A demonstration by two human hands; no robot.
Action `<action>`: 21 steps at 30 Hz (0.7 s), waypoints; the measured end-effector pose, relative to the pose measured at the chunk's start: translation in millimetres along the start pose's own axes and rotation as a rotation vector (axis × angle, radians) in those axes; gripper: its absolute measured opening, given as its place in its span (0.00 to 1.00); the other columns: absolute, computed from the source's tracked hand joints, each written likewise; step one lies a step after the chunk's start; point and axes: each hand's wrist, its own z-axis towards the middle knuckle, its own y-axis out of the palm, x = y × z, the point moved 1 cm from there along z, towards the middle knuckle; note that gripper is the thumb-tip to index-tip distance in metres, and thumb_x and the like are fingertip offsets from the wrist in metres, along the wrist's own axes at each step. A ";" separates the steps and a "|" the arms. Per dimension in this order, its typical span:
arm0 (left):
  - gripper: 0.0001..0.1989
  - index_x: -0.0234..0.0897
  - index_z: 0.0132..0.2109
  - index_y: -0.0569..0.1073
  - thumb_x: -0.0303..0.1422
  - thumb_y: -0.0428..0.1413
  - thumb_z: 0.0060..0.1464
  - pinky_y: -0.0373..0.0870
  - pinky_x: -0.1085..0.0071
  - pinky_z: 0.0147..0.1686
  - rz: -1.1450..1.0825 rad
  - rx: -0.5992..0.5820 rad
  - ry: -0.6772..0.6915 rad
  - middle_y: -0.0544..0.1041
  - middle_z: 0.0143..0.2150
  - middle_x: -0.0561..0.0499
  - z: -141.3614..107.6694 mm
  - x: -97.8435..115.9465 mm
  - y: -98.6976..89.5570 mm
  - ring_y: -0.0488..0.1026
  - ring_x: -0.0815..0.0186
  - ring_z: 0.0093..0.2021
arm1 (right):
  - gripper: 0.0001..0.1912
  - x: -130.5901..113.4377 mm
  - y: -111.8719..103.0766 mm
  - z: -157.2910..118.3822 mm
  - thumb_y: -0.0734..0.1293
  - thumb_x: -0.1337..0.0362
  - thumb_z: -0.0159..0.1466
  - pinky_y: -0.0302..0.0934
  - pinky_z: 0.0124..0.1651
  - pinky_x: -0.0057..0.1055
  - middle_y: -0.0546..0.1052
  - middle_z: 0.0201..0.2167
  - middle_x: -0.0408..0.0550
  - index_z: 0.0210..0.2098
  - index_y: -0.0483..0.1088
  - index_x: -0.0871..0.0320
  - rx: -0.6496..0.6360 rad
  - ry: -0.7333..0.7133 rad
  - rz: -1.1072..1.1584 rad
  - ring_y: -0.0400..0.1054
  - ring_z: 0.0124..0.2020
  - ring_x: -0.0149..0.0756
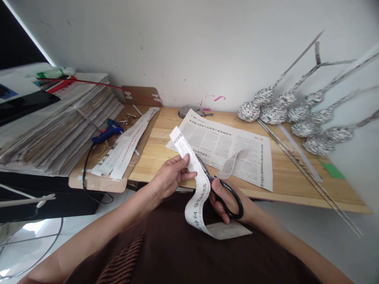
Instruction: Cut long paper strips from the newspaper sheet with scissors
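Note:
My left hand (171, 175) pinches a long newspaper strip (197, 193) near its upper end, above my lap. The strip curls down to a wider piece of paper on my dark clothing. My right hand (226, 199) has its fingers through the black handles of scissors (227, 193), whose blades run up against the strip. Just beyond both hands, a newspaper sheet (225, 148) lies flat on the wooden table (296, 177).
Cut newspaper strips (126, 146) and a blue glue gun (108, 132) lie on cardboard at the left, beside a tall stack of newspapers (56, 118). Several rolled paper balls on long sticks (296, 114) rest at the right. A green scrap (331, 169) lies near them.

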 end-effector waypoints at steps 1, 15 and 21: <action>0.09 0.33 0.41 0.80 0.34 0.66 0.56 0.80 0.75 0.30 0.002 0.014 0.009 0.82 0.34 0.49 0.5 0.7 -0.9 0.79 0.69 0.28 | 0.36 0.2 -0.7 -0.2 0.54 0.29 0.65 0.48 0.14 0.23 0.62 0.12 0.35 0.26 0.62 0.56 -0.007 0.007 -0.001 0.55 0.09 0.24; 0.07 0.30 0.37 0.82 0.28 0.69 0.51 0.77 0.81 0.34 0.040 0.000 -0.034 0.83 0.35 0.46 -4.3 -5.3 4.2 0.79 0.72 0.32 | 0.41 8.3 -0.2 8.4 0.47 0.27 0.64 0.53 0.20 0.25 0.68 0.21 0.41 0.33 0.67 0.58 -0.070 0.020 0.102 0.64 0.17 0.28; 0.07 0.29 0.36 0.82 0.28 0.70 0.49 0.77 0.81 0.35 0.033 -0.001 -0.026 0.83 0.35 0.47 -3.4 -4.9 2.9 0.78 0.73 0.32 | 0.38 8.1 0.3 3.6 0.49 0.28 0.65 0.51 0.17 0.24 0.64 0.16 0.37 0.31 0.65 0.57 -0.022 0.007 0.062 0.59 0.12 0.26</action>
